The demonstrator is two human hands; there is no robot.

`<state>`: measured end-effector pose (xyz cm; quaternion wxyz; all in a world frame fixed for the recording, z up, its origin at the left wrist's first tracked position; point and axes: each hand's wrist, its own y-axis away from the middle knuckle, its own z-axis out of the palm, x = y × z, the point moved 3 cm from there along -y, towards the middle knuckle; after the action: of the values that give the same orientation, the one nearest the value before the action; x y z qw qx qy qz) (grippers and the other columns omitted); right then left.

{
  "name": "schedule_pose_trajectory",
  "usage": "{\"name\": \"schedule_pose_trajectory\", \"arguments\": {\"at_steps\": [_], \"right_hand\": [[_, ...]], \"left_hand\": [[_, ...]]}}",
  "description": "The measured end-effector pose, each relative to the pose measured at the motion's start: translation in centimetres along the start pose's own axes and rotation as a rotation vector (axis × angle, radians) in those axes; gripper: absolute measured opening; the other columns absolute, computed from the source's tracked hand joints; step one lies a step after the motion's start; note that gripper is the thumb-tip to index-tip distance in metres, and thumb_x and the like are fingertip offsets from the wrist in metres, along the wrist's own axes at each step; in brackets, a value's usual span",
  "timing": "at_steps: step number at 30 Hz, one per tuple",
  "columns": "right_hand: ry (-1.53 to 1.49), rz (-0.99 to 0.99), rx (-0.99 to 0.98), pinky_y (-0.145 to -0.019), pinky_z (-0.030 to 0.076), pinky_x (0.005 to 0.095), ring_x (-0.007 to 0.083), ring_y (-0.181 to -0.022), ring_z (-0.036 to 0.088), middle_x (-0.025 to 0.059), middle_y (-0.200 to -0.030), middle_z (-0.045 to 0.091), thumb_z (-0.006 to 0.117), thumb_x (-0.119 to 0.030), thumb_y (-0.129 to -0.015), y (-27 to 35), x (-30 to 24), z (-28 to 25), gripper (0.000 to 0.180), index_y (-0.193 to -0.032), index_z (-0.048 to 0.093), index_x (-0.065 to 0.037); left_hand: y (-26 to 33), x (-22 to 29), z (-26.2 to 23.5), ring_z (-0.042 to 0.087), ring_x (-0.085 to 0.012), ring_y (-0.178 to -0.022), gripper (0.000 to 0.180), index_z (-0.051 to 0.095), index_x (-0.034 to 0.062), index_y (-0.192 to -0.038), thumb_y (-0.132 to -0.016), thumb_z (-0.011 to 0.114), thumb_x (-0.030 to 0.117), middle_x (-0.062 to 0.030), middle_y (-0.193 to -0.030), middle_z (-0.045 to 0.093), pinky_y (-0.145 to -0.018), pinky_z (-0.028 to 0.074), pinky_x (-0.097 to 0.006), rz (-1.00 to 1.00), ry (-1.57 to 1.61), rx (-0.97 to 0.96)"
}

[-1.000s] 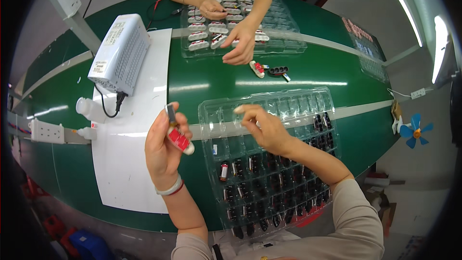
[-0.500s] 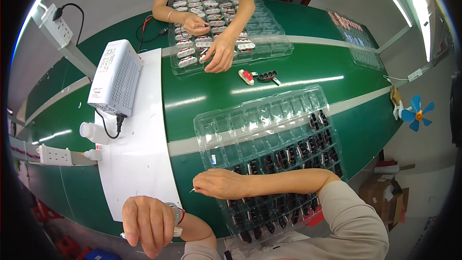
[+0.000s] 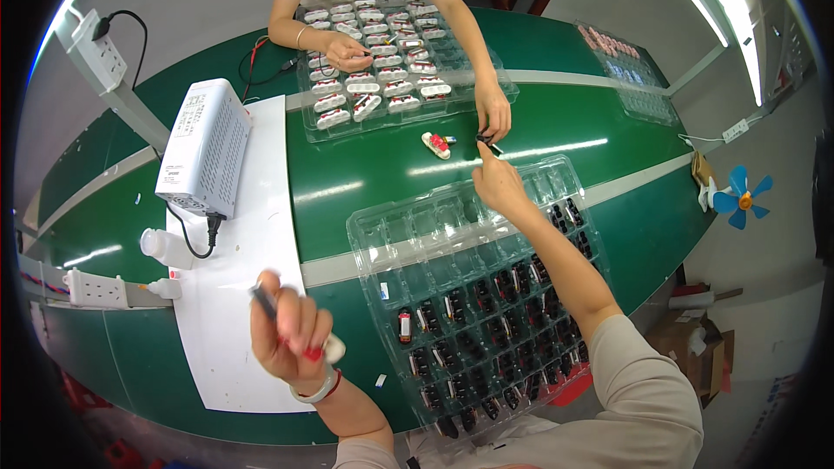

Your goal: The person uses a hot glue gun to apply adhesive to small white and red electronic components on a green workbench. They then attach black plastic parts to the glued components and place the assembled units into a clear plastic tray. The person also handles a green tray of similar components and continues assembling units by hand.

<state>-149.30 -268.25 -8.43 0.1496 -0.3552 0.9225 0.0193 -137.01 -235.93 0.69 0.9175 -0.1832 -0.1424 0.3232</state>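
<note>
My left hand (image 3: 294, 334) is raised over the white sheet's right edge, blurred, its fingers closed. A small grey piece (image 3: 263, 300) sticks out between thumb and fingers, and a white rounded part (image 3: 333, 348) with red beside it shows at the palm. My right hand (image 3: 499, 184) reaches across the near clear tray (image 3: 408, 234), index finger stretched out to a small black part (image 3: 488, 142). A co-worker's hand (image 3: 493, 113) has its fingers on the same part. Left of it lies a white part with red on it (image 3: 436, 145).
Several black parts (image 3: 504, 282) fill much of the near tray. Opposite, a co-worker's tray (image 3: 330, 132) holds white parts. At left stand a white power unit (image 3: 204, 148), a white bottle (image 3: 165, 247) and a socket strip (image 3: 94, 289). A blue fan (image 3: 744, 198) is at right.
My right hand has moved from the near tray's left edge, away from me, to the black part. My left hand has risen. The co-worker's hand has moved right onto that part.
</note>
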Motion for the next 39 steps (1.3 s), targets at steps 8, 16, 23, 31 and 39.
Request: {"name": "schedule_pose_trajectory", "arguments": {"at_steps": [8,16,23,31,39], "right_hand": [[-0.751,-0.037,-0.401,-0.08,0.047,0.0323,0.0223,-0.087,0.061,0.0118,-0.09,0.062,0.056,-0.023,-0.089,3.6,-7.9,-3.7,0.038,-0.121,0.053,-0.003],[-0.66,-0.64,-0.267,-0.084,0.044,0.0331,0.0255,-0.099,0.056,0.0112,-0.104,0.059,0.061,-0.019,-0.084,6.7,-15.2,-9.6,0.028,-0.109,0.063,-0.005],[-0.731,-0.509,-0.487,-0.075,0.047,0.0286,0.015,-0.091,0.059,0.0076,-0.095,0.061,0.065,-0.007,-0.08,5.3,-14.3,-10.8,0.016,-0.095,0.065,-0.002],[-1.204,-0.242,-0.645,-0.08,0.051,0.0272,0.0146,-0.09,0.061,0.0113,-0.105,0.057,0.061,0.004,-0.081,6.5,-13.3,-11.7,0.019,-0.1,0.062,0.004],[-1.178,-0.342,-0.526,-0.083,0.052,0.0286,0.017,-0.096,0.06,0.0096,-0.108,0.055,0.066,0.007,-0.076,8.2,-12.5,-11.4,0.029,-0.104,0.064,0.003]], "left_hand": [[-1.5,-3.9,-5.1,0.052,-0.0253,-0.114,0.033,0.045,0.0016,-0.125,-0.098,0.042,0.02,-0.0158,-0.124,0.051,-0.091,0.049,-0.042,-0.253,-0.134,0.643],[-1.6,-5.9,-3.3,0.056,-0.023,-0.106,0.036,0.044,0.0008,-0.125,-0.097,0.044,0.023,-0.0113,-0.115,0.054,-0.086,0.053,-0.037,-0.498,-0.085,0.429],[-2.2,-6.6,-2.2,0.056,-0.0224,-0.108,0.04,0.039,-0.0001,-0.13,-0.097,0.046,0.021,-0.0117,-0.117,0.054,-0.088,0.051,-0.033,-0.508,-0.117,0.436],[-2.1,-6.7,-1.8,0.059,-0.0185,-0.102,0.035,0.042,0.0003,-0.125,-0.092,0.05,0.006,-0.011,-0.109,0.059,-0.084,0.048,-0.029,-0.504,-0.603,0.372],[-2.3,-6.2,-1.6,0.059,-0.0158,-0.101,0.032,0.046,0.0007,-0.115,-0.086,0.057,-0.004,-0.014,-0.115,0.058,-0.088,0.05,-0.026,-0.319,-0.77,0.426]]}}
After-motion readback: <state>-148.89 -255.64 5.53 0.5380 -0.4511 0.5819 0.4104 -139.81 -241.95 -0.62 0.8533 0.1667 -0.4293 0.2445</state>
